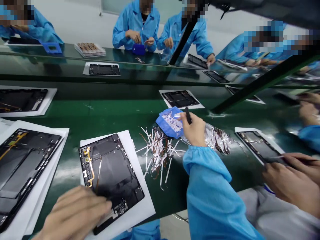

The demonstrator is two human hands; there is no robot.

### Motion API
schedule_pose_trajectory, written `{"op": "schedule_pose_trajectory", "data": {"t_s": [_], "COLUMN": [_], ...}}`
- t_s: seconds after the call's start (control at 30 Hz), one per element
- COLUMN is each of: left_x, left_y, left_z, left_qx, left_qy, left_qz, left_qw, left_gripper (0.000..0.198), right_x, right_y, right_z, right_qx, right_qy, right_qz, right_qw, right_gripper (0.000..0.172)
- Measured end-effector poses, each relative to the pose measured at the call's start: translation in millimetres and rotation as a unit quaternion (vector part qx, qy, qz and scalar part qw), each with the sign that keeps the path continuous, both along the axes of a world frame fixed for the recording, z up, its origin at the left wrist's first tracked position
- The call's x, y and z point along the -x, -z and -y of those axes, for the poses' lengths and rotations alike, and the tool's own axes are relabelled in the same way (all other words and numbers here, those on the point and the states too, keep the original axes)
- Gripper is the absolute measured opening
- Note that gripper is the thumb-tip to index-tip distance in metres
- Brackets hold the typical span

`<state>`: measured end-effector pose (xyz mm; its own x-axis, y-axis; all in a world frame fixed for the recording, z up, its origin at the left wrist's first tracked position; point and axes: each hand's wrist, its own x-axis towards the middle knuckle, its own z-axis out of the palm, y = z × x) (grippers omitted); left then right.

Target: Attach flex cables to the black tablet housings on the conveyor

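Five opened tablets point(111, 185) on white sheets lie around your grip, with more across the green bench point(100, 110). Your left hand point(75, 213) rests half-open on the nearest tablet's lower edge, holding nothing; gold flex cable shows above it. Your right hand point(192, 130) pinches a black tool point(188, 115), just beside a blue bag point(167, 123) and a clear bag of strips point(217, 140). Loose white strips point(157, 153) lie between your hands. A co-worker's hands point(292, 176) work at right.

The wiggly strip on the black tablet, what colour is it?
The strip is golden yellow; it shows best in the head view.
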<state>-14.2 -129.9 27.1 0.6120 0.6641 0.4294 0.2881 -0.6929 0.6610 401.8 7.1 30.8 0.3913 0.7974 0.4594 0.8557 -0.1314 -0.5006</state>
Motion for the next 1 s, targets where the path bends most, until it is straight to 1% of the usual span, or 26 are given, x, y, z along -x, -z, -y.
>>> {"op": "schedule_pose_trajectory", "data": {"t_s": [0.07,0.1,0.17,0.2,0.23,0.27,0.3,0.33,0.37,0.4,0.43,0.47,0.53,0.63,0.73,1.0], "left_x": [-4.6,-7.4,-13.0,-15.4,-17.2,-18.6,-19.6,-20.1,-20.3,-20.3,-19.9,-19.3,-17.7,-15.6,-15.3,-15.9], "left_y": [-6.2,-7.0,-4.3,-1.4,2.2,6.2,10.5,15.1,19.8,24.6,29.5,34.2,42.7,50.9,53.3,56.2], "left_z": [-29.2,-41.7,-62.6,-71.3,-79.1,-86.2,-92.7,-98.5,-103.6,-107.8,-111.3,-113.8,-116.6,-117.2,-117.1,-118.2], "left_qx": [-0.05,-0.054,-0.029,0.002,0.03,0.055,0.074,0.085,0.092,0.095,0.096,0.098,0.1,0.104,0.107,0.11], "left_qy": [-0.021,-0.049,-0.091,-0.101,-0.106,-0.104,-0.098,-0.096,-0.095,-0.098,-0.104,-0.109,-0.114,-0.114,-0.115,-0.115], "left_qz": [0.015,0.021,0.023,0.013,0.004,-0.009,-0.022,-0.033,-0.044,-0.054,-0.063,-0.071,-0.082,-0.089,-0.097,-0.123], "left_qw": [0.998,0.997,0.995,0.995,0.994,0.993,0.992,0.991,0.99,0.989,0.988,0.987,0.985,0.984,0.983,0.979], "left_gripper": [0.035,0.028,0.014,0.009,0.005,0.002,0.004,0.005,0.006,0.007,0.007,0.008,0.008,0.009,0.009,0.013], "right_x": [-6.2,-3.0,16.7,32.3,50.6,70.2,89.9,108.4,124.8,138.5,149.1,156.7,164.1,163.8,160.7,157.9], "right_y": [4.6,4.7,3.5,3.7,5.1,8.2,12.9,19.2,26.7,34.9,43.1,50.8,63.2,72.5,74.9,75.7], "right_z": [-3.0,1.3,20.3,34.0,49.7,66.2,82.7,97.8,110.5,120.0,126.1,129.0,128.0,122.5,123.0,125.1], "right_qx": [0.009,0.007,-0.01,-0.022,-0.045,-0.059,-0.06,-0.065,-0.036,-0.002,0.019,0.041,0.064,0.073,0.068,0.086], "right_qy": [-0.002,0.002,0.002,-0.01,-0.043,-0.108,-0.208,-0.314,-0.394,-0.438,-0.465,-0.475,-0.467,-0.443,-0.436,-0.447], "right_qz": [0.011,0.015,0.024,0.028,0.036,0.043,0.045,0.046,0.045,0.041,0.04,0.039,0.037,0.024,0.021,0.011], "right_qw": [1.0,1.0,1.0,0.999,0.997,0.991,0.975,0.946,0.917,0.898,0.884,0.878,0.881,0.893,0.897,0.891], "right_gripper": [0.041,0.041,0.039,0.037,0.032,0.024,0.021,0.027,0.038,0.044,0.047,0.048,0.044,0.036,0.034,0.039]}}
